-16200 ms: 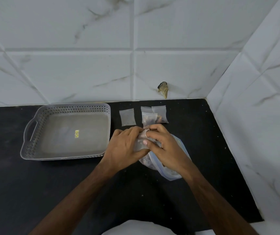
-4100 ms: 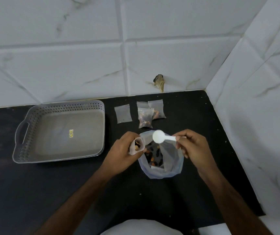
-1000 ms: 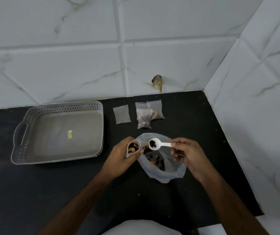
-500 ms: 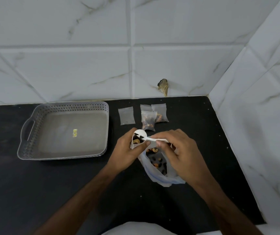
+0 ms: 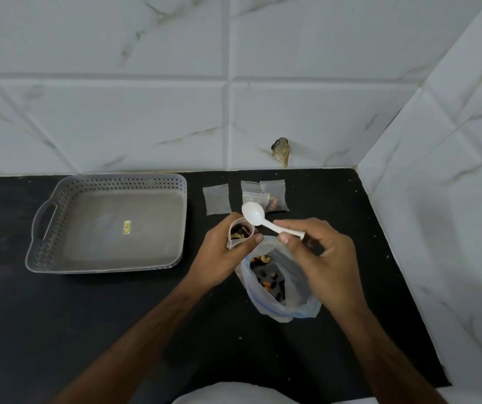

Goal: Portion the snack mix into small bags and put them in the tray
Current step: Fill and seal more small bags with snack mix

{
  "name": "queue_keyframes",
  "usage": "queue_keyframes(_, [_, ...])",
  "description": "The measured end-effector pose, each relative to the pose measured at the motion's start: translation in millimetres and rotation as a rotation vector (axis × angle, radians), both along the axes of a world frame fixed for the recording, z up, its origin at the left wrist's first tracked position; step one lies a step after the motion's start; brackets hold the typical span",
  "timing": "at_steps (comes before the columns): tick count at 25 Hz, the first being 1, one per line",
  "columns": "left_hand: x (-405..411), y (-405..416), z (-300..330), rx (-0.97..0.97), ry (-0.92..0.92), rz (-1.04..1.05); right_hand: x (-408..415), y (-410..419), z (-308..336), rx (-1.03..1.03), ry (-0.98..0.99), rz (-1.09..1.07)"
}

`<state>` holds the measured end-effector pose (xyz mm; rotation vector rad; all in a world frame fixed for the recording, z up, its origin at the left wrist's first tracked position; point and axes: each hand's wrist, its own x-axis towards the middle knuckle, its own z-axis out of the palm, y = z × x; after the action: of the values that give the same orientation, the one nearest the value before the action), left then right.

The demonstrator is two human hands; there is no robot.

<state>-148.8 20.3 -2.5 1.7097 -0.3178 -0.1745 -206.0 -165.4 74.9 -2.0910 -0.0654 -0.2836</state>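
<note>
Here, black matte counter point(image 5: 59, 330) under glossy marbled tile. Near its back-left edge, grey perforated plastic tray point(image 5: 111, 182), nothing in it but a small yellow sticker. Toward the front right, limp clear big bag point(image 5: 298, 301), mouth slack, nuts and dark fruit inside. By the back edge, flat small pouches point(image 5: 217, 199), one empty, others part filled. Left hand point(image 5: 222, 258) curled round an open pouch point(image 5: 241, 233) with mix inside; right hand point(image 5: 324, 258) pinching a smooth white spoon point(image 5: 252, 214), bowl bare. Best kept: pouch mouth round and upright, spoon tipped close over it, modest loads, seal pressed before going to the tray.
</note>
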Motion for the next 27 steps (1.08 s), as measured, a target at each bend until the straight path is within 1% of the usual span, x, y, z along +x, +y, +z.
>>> queue_keyframes(1, [1,0,0,0.014,-0.005,-0.007,1,1,2,0.171,0.123,-0.03])
queue_keyframes(2, [2,0,0,0.018,-0.005,-0.009,2,0,2,0.3,0.213,-0.049])
queue_keyframes(4, [2,2,0,0.016,0.007,-0.003,4,-5,0,0.464,0.348,-0.084])
queue_keyframes(6, [2,6,-1,0.018,0.008,-0.004,5,-15,-6,0.566,0.42,-0.188])
queue_keyframes(7, [2,7,-1,0.018,0.002,-0.008,4,-23,-14,0.543,0.439,-0.245])
queue_keyframes(8, [1,9,-2,0.017,-0.003,-0.013,2,-30,-25,0.447,0.463,-0.281])
queue_keyframes(9, [0,11,-3,0.018,-0.002,-0.018,1,-37,-38,0.306,0.498,-0.28])
queue_keyframes(12, [-1,14,-4,0.02,0.013,-0.048,-4,-42,-72,-0.068,0.641,-0.146])
queue_keyframes(15, [-3,12,-3,0.039,0.005,-0.084,-2,-34,-100,-0.341,0.676,-0.024])
queue_keyframes(16, [-4,12,-3,0.043,-0.001,-0.09,-2,-31,-106,-0.389,0.682,-0.004])
queue_keyframes(18, [-5,11,-2,0.048,-0.013,-0.103,-2,-29,-114,-0.422,0.69,-0.007])
queue_keyframes(21, [-5,12,-1,0.063,-0.045,-0.133,0,-38,-100,-0.466,0.602,-0.105])
queue_keyframes(22, [-5,12,1,0.059,-0.047,-0.146,2,-41,-87,-0.413,0.57,-0.125])
queue_keyframes(24, [-4,10,9,0.041,-0.042,-0.183,7,-44,-58,-0.154,0.527,-0.098])
queue_keyframes(26, [-1,5,16,0.031,-0.03,-0.215,12,-36,-27,0.117,0.446,0.013])
queue_keyframes(27, [1,4,18,0.04,-0.037,-0.233,15,-29,-15,0.2,0.39,0.086])
